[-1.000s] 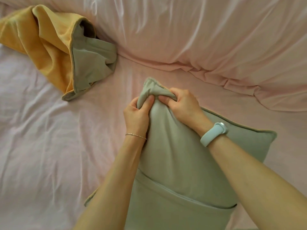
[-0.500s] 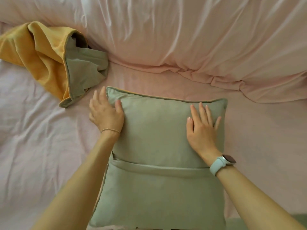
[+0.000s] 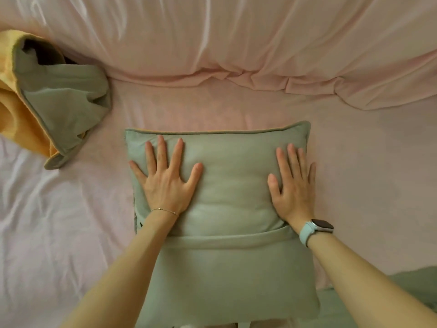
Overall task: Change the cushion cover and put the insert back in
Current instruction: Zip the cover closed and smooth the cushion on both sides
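Sage-green cushion (image 3: 227, 268) lies flat on our pink bed (image 3: 354, 185); our left hand (image 3: 165, 183) and right hand (image 3: 293, 192) press it with fingers spread, gripping nothing. Yellow cover (image 3: 42, 102) lies crumpled far left.

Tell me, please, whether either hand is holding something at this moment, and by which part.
Nothing is held. The left hand and right hand lie flat, fingers straight, pressing on the upper half of the green cushion.
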{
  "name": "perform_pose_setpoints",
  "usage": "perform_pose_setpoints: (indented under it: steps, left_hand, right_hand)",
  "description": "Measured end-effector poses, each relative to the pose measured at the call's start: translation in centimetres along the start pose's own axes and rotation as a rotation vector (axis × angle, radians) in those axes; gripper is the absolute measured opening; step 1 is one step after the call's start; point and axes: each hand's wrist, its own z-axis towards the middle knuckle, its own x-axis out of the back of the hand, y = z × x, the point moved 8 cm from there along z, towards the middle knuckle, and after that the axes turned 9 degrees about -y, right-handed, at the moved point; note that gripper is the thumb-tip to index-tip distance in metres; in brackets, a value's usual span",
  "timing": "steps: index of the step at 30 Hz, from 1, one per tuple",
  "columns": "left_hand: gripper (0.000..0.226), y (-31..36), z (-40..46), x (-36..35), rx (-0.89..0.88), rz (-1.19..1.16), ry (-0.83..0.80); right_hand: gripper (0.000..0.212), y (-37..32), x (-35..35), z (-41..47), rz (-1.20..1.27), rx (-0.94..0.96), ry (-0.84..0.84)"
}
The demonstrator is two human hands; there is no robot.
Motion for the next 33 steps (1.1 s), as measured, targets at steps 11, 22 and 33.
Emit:
perform_pose_setpoints:
  steps: [11,22,33]
  left_hand:
    - [0.051,1.1,9.8,-2.0,0.011,0.037,0.19]
    - [0.062,0.7,5.9,1.1,0.009,-0.07,-0.069]
    - [0.068,-0.9,-8.3,4.3,-0.032,-0.1,-0.042]
  right_hand:
    - [0.052,0.7,-1.8,8.4,-0.021,0.02,0.258]
    - [0.07,-0.8,2.0,5.7,0.121,-0.056,-0.033]
    - [0.058,-3.8,4.2,-8.2,0.153,-0.17,-0.104]
